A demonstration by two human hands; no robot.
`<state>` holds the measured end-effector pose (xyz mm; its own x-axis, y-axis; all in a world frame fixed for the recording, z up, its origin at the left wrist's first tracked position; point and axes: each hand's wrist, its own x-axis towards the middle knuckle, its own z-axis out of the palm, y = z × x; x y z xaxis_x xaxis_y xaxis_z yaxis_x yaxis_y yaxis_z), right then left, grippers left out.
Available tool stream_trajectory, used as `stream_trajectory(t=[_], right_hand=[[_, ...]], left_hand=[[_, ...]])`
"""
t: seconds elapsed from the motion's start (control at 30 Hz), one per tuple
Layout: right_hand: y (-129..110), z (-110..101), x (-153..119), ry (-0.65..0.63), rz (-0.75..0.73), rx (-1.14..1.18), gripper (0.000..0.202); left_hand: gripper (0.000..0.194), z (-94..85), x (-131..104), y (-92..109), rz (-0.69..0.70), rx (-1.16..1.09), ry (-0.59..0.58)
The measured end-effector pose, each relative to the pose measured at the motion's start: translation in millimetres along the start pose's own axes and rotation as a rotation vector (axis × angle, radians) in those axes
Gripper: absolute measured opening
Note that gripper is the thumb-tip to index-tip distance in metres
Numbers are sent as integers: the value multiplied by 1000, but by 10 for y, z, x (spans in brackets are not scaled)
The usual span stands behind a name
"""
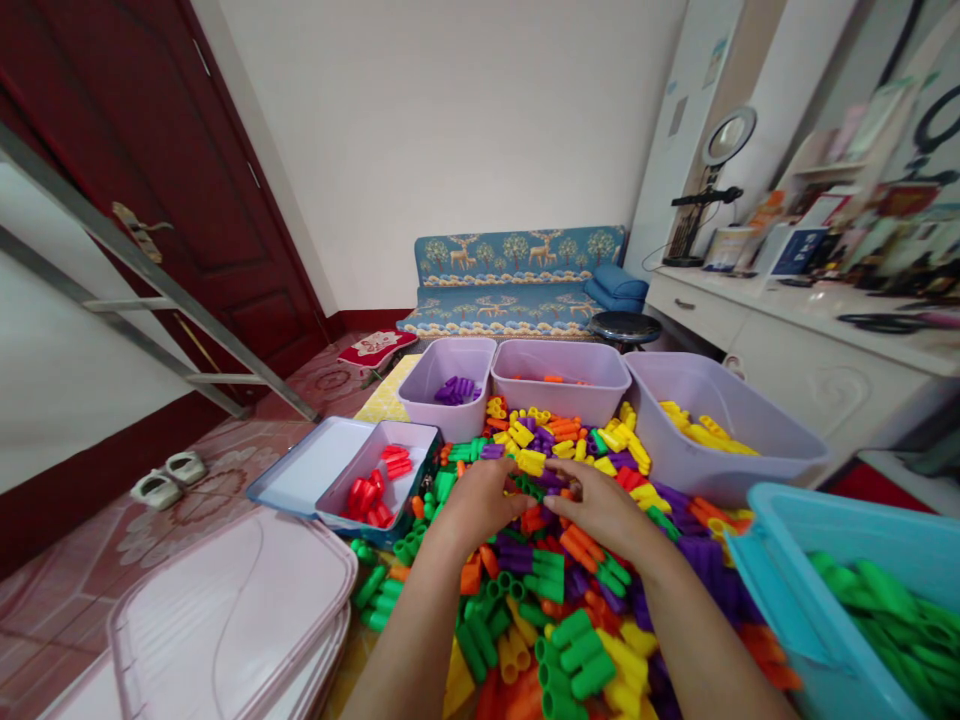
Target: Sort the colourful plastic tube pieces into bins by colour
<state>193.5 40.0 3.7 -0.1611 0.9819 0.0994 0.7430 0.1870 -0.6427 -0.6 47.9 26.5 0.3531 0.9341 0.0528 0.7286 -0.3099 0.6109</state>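
Note:
A mixed heap of plastic tube-shaped building blocks in green, yellow, orange, purple and red spreads before me. Over its middle are both of my hands, palms facing each other. My left hand has its thumb apart from its fingers. Likewise, the thumb and curled fingers of my right hand are spread. A yellow block lies between the fingertips of the two hands; whether they touch it I cannot tell. Purple and orange blocks show below the thumbs.
Bins surround the heap: lilac ones with purple, orange and yellow blocks, and a turquoise bin with green ones. A lidded box holds red blocks. Pale lids lie left. Behind are a stool and sofa.

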Motion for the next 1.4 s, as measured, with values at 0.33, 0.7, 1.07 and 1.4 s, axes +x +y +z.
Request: stream_trajectory(t=[0.33, 0.7, 1.07, 1.4], right_hand=[[-239, 17, 2, 92, -118, 142, 31], [-196, -62, -4, 40, -113, 237, 18], [-359, -132, -44, 48, -55, 494, 19], [-285, -235, -90, -55, 24, 541, 28]], left_hand=[[38, -56, 30, 81, 10, -220, 196], [34, -95, 68, -68, -23, -309, 338], [53, -196, -62, 107, 127, -395, 10], [39, -228, -104, 28, -54, -538, -283]])
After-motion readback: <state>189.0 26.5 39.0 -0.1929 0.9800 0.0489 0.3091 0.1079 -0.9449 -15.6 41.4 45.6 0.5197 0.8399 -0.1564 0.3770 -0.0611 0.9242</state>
